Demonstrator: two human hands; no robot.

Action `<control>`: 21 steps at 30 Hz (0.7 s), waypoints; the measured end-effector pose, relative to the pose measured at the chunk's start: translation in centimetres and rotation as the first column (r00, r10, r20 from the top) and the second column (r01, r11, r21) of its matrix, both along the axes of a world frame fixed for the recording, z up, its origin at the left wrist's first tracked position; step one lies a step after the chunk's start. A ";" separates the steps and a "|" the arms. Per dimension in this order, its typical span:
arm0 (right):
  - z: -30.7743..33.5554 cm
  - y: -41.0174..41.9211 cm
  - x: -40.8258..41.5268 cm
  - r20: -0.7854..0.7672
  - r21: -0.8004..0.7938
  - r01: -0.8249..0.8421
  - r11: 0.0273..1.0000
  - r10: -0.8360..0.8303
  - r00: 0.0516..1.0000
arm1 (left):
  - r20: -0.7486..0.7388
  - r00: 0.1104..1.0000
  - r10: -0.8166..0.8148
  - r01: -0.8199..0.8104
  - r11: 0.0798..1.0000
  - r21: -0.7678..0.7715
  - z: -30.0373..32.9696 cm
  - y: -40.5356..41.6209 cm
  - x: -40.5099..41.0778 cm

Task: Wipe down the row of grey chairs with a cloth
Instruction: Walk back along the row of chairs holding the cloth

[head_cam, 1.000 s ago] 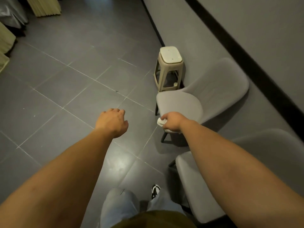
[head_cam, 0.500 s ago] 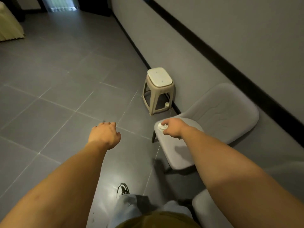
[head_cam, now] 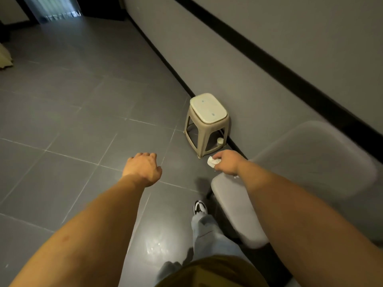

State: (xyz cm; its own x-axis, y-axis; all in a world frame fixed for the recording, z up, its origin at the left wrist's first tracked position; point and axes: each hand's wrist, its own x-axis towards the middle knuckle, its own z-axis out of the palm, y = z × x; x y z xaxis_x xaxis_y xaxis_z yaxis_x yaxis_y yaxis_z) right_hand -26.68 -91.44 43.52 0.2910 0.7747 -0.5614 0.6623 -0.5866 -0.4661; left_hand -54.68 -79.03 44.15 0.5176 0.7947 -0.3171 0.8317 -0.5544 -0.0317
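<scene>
- My right hand [head_cam: 228,162]: fingers curled around a crumpled white cloth [head_cam: 213,161], which pokes out at the hand's nine o'clock side.
- My left hand [head_cam: 143,168]: fingers loosely bent, holding nothing, hanging over the floor [head_cam: 72,112] at about nine o'clock from the right hand.
- Change: half a second ago the cloth hand sat over the front of the seat; now it is past the seat's far rim, off the upholstery, and my view has swung forward along the wall [head_cam: 238,65]. I judge that this seat's wiping stroke is finished.
- Cloth relative to the chair: the grey chair [head_cam: 234,206] lies at roughly five o'clock from my right fingers, its seat rim just beside my wrist; the backrest [head_cam: 315,162] rises at three to four o'clock. The cloth touches no part of the chair as far as I can see.
- Outward: a beige plastic stool [head_cam: 207,119] stands at twelve o'clock from the cloth, near it, against the wall; a small white object sits under it, too small to identify.
- Nearest me: my trouser leg and one black-and-white shoe [head_cam: 200,207] at six o'clock, just beside the chair's front edge.
- Judgement: no further grey chair shows beyond the stool, so this may be the row's end.
</scene>
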 end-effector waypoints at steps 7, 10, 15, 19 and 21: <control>-1.7 13.0 6.3 -0.031 -0.018 -0.034 0.999 0.033 0.999 | -0.004 1.000 0.027 -0.026 0.998 0.059 0.2 12.0 6.2; -1.8 17.7 8.3 -0.020 -0.025 -0.064 0.998 0.063 0.998 | 0.035 0.999 0.031 -0.033 0.998 0.061 0.4 15.8 8.8; -2.0 23.3 10.1 -0.045 -0.057 -0.040 0.998 0.038 0.998 | 0.018 1.000 -0.004 0.004 1.000 0.013 -0.2 21.2 11.7; -2.4 27.2 11.6 -0.008 -0.093 0.018 0.996 -0.018 1.000 | 0.013 0.998 -0.059 0.059 0.998 -0.007 -0.9 27.6 13.4; -2.1 29.1 12.3 0.005 -0.089 0.073 0.993 -0.072 0.997 | 0.002 0.996 -0.088 0.088 0.996 -0.013 -1.1 31.3 14.5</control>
